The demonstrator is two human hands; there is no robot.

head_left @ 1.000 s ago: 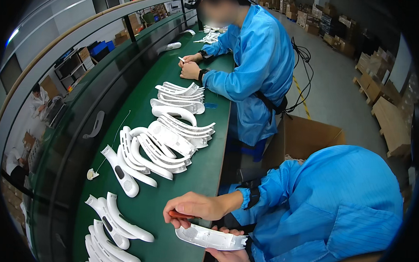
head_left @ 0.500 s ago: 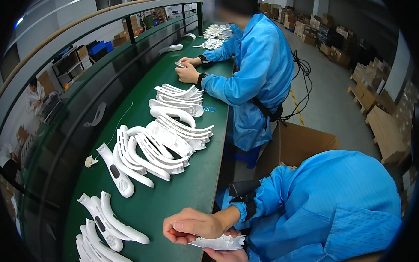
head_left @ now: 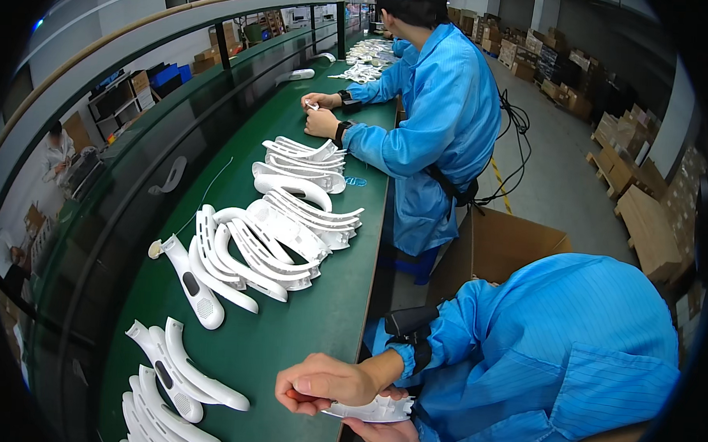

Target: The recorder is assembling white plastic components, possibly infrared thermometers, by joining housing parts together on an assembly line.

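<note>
Left hand [head_left: 329, 382] gripping a red-handled tool over curved white plastic part [head_left: 375, 409], right hand [head_left: 389, 436] beneath, green bench [head_left: 319, 321]

The lower hand [head_left: 389, 436] is half hidden beneath the white curved part [head_left: 371, 409].

This place is a factory assembly hall. A long green work table [head_left: 319, 313] runs far down the room, and many curved white plastic shells [head_left: 284, 226] lie on it in rows and piles. A worker in a light blue dust coat [head_left: 443, 138] sits at the same line. On the grey concrete floor [head_left: 550, 181] behind stand stacks of brown cardboard boxes [head_left: 643, 208], and an open carton [head_left: 501, 246] waits beside the bench.
</note>
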